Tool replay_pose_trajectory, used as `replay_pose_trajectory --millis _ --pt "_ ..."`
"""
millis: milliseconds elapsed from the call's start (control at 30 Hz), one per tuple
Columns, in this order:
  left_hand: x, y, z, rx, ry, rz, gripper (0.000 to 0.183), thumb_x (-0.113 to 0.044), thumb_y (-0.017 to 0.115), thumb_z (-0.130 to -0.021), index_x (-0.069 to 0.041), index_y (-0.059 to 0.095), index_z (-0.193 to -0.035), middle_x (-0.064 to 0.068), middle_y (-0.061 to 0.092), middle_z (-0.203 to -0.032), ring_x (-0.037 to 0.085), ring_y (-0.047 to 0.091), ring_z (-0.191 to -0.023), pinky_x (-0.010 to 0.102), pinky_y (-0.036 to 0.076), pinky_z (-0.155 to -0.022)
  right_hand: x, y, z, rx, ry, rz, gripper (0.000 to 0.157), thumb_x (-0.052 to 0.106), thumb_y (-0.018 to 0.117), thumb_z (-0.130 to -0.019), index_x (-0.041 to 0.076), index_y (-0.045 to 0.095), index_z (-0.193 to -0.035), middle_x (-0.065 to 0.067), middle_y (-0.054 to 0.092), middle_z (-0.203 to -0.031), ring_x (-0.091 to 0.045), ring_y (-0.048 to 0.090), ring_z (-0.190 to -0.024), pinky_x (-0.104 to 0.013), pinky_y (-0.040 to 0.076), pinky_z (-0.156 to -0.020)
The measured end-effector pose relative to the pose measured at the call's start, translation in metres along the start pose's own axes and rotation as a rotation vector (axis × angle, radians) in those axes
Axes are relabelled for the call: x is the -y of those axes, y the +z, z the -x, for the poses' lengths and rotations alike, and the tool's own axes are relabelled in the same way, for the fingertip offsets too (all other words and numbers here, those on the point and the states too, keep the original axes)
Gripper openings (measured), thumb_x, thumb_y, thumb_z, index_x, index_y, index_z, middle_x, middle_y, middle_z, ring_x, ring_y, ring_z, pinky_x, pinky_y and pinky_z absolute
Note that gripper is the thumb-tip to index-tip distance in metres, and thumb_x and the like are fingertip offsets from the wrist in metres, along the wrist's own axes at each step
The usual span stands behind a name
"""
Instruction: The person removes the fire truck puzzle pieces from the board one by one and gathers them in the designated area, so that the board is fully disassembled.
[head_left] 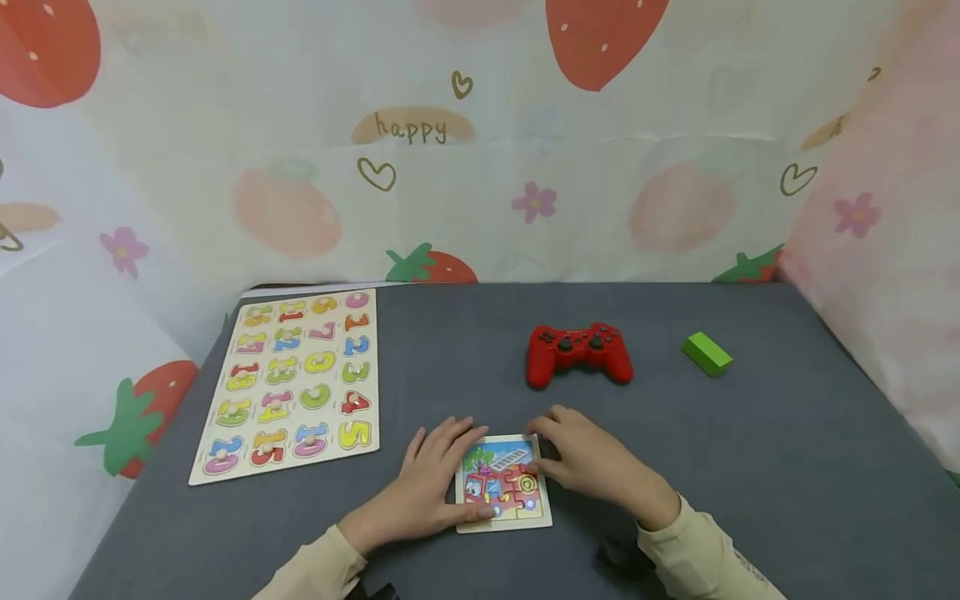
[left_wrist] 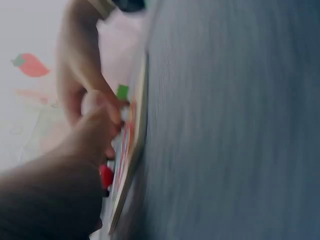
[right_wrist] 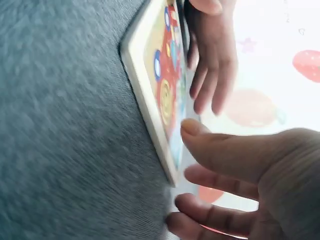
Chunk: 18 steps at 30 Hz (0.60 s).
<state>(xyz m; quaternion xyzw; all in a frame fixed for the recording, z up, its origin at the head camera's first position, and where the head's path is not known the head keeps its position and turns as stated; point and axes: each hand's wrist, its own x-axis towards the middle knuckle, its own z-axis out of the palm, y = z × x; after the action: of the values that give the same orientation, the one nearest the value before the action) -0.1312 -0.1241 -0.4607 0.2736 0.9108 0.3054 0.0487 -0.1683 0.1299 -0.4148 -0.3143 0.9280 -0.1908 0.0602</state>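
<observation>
A small square jigsaw puzzle (head_left: 504,525) lies flat on the grey table, its picture a red fire truck with a ladder in a pale wooden frame. Along its left side my left hand (head_left: 438,483) rests with fingers spread and fairly straight; the thumb lies over the puzzle's lower part. My right hand (head_left: 596,467) is at the upper right corner, fingers loosely bent. In the right wrist view its thumb (right_wrist: 220,150) is over the puzzle, apart from the other fingers, with nothing seen between them. The left wrist view is blurred and shows the puzzle edge-on.
A number puzzle board (head_left: 296,383) with knobbed pieces lies at the left. Beyond the hands is a red game controller (head_left: 577,354), with a green block (head_left: 707,354) to its right. A strawberry-printed curtain (head_left: 480,200) hangs behind the table (head_left: 787,467).
</observation>
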Motion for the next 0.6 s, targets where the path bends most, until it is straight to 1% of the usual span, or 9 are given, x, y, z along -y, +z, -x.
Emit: replay_pose_trajectory --millis 33,100,233,300,400,533,600 --pt "-0.002 0.003 0.001 -0.010 0.019 -0.001 0.090 -0.062 0.064 -0.081 -0.019 0.027 -0.151 0.010 0.025 -0.155 0.033 0.015 -0.145 0.066 0.007 -0.108 0.000 0.002 0.000 -0.001 0.000 0.007 0.034 0.031 0.074 -0.084 0.012 0.066 -0.112 0.000 0.056 -0.095 -0.010 0.046 -0.079 -0.029 0.044 -0.068" --pt "-0.003 0.009 0.001 -0.035 0.049 -0.027 0.093 -0.064 0.065 -0.078 -0.020 0.029 -0.151 0.008 0.027 -0.155 0.032 0.017 -0.145 0.065 0.008 -0.109 -0.002 0.004 -0.001 0.001 0.001 0.016 0.036 0.030 0.076 -0.082 0.013 0.066 -0.112 0.001 0.055 -0.094 -0.010 0.045 -0.080 -0.029 0.043 -0.068" --pt "-0.004 0.014 0.001 -0.036 0.078 -0.112 0.092 -0.072 0.060 -0.077 -0.023 0.032 -0.150 0.004 0.028 -0.155 0.027 0.020 -0.145 0.063 0.011 -0.110 -0.003 0.004 0.000 0.027 0.010 -0.009 0.037 0.028 0.077 -0.082 0.014 0.065 -0.113 0.002 0.054 -0.095 -0.011 0.045 -0.082 -0.029 0.044 -0.071" --pt "-0.004 0.016 0.000 -0.026 0.089 -0.150 0.089 -0.075 0.055 -0.078 -0.026 0.033 -0.149 0.003 0.029 -0.155 0.025 0.020 -0.145 0.063 0.011 -0.110 -0.003 0.003 0.000 0.030 0.017 -0.030 0.036 0.027 0.078 -0.081 0.013 0.065 -0.112 0.001 0.054 -0.095 -0.011 0.046 -0.082 -0.030 0.044 -0.071" --pt "-0.004 0.016 0.000 -0.016 0.095 -0.163 0.082 -0.074 0.052 -0.080 -0.031 0.034 -0.148 0.000 0.028 -0.156 0.023 0.019 -0.146 0.063 0.010 -0.110 -0.001 0.003 0.000 0.033 0.023 -0.042 0.035 0.025 0.078 -0.081 0.012 0.065 -0.111 0.002 0.054 -0.094 -0.012 0.046 -0.083 -0.031 0.044 -0.072" --pt "-0.003 0.017 -0.001 0.008 0.146 -0.198 0.070 -0.072 0.048 -0.085 -0.040 0.035 -0.146 -0.003 0.026 -0.157 0.022 0.019 -0.146 0.064 0.012 -0.109 0.001 0.004 0.000 0.037 0.024 -0.050 0.035 0.023 0.078 -0.081 0.010 0.065 -0.110 0.002 0.055 -0.091 -0.012 0.048 -0.084 -0.032 0.045 -0.073" --pt "-0.003 0.018 -0.001 0.021 0.181 -0.222 0.065 -0.070 0.045 -0.087 -0.042 0.036 -0.145 -0.004 0.026 -0.157 0.022 0.020 -0.145 0.064 0.014 -0.109 0.001 0.004 0.001 0.037 0.026 -0.053 0.034 0.022 0.078 -0.080 0.009 0.065 -0.109 0.003 0.055 -0.089 -0.012 0.049 -0.083 -0.031 0.045 -0.072"
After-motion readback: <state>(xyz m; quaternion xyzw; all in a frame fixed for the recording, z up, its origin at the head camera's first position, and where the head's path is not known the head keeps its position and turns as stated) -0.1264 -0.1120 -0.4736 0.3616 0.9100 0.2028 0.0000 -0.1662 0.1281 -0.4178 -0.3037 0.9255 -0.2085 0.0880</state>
